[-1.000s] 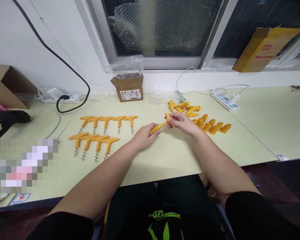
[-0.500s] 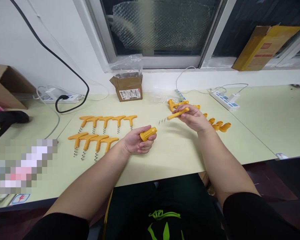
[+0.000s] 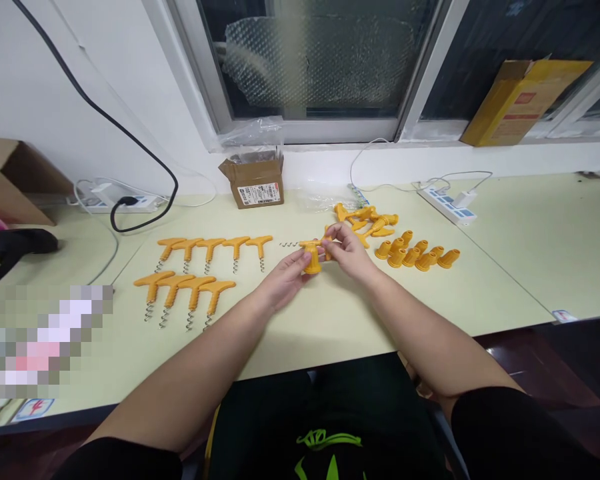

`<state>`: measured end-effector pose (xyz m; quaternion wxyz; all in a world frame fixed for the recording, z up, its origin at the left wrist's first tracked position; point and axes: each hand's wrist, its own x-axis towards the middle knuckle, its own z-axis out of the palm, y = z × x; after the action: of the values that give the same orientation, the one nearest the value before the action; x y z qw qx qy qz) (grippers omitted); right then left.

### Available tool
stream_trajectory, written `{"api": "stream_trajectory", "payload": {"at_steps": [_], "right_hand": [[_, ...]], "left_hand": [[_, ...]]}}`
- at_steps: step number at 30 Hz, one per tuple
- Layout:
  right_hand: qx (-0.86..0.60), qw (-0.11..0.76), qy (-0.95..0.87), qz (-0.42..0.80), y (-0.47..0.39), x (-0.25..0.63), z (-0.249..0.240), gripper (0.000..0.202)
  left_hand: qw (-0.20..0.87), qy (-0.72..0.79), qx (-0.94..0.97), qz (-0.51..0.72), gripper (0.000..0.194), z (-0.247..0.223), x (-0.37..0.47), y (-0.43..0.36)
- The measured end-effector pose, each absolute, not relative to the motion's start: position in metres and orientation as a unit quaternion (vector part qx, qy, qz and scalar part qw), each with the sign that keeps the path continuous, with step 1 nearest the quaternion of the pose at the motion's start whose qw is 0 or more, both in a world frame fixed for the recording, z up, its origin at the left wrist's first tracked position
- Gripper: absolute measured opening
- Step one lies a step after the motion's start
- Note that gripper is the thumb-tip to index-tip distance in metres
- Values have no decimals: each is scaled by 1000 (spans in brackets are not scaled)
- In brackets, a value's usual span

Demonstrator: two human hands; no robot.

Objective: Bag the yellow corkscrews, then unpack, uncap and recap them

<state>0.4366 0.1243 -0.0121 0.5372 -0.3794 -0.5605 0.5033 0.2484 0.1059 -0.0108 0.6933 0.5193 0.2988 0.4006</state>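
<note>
My left hand (image 3: 286, 281) is closed round a yellow ribbed, bell-shaped sleeve (image 3: 312, 261), which stands upright with its wide end down. My right hand (image 3: 351, 255) pinches the T-handle of a yellow corkscrew (image 3: 307, 243). The corkscrew lies sideways, its metal spiral pointing left and its shaft level with the sleeve's top; whether the two touch I cannot tell. To the left, a back row of corkscrews (image 3: 211, 248) and a front row of corkscrews (image 3: 196, 291) lie on the table. Right of my hands stand several yellow sleeves (image 3: 411, 257).
Behind my right hand lies a pile of yellow corkscrew parts (image 3: 375, 221). A small cardboard box (image 3: 258, 181) stands by the wall. Power strips (image 3: 447, 203) with cables sit at the back. A larger carton (image 3: 525, 103) leans on the window.
My right hand has moved left and down, bringing the corkscrew to the sleeve. My left hand has turned the sleeve from tilted to upright.
</note>
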Motion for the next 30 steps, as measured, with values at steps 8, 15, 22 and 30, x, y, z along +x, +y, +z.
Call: {"api": "stream_trajectory", "payload": {"at_steps": [8, 15, 22, 30], "right_hand": [[-420, 428, -673, 434, 116, 444, -5, 40], [-359, 373, -772, 370, 112, 449, 0, 34], [-432, 380, -768, 281, 117, 486, 16, 28], [-732, 175, -655, 60, 121, 538, 25, 15]], "left_hand": [[640, 377, 477, 469, 52, -13, 250, 110], [544, 452, 610, 357, 55, -2, 247, 101], [513, 498, 616, 330, 33, 3, 239, 105], [482, 488, 653, 320, 56, 12, 218, 113]]}}
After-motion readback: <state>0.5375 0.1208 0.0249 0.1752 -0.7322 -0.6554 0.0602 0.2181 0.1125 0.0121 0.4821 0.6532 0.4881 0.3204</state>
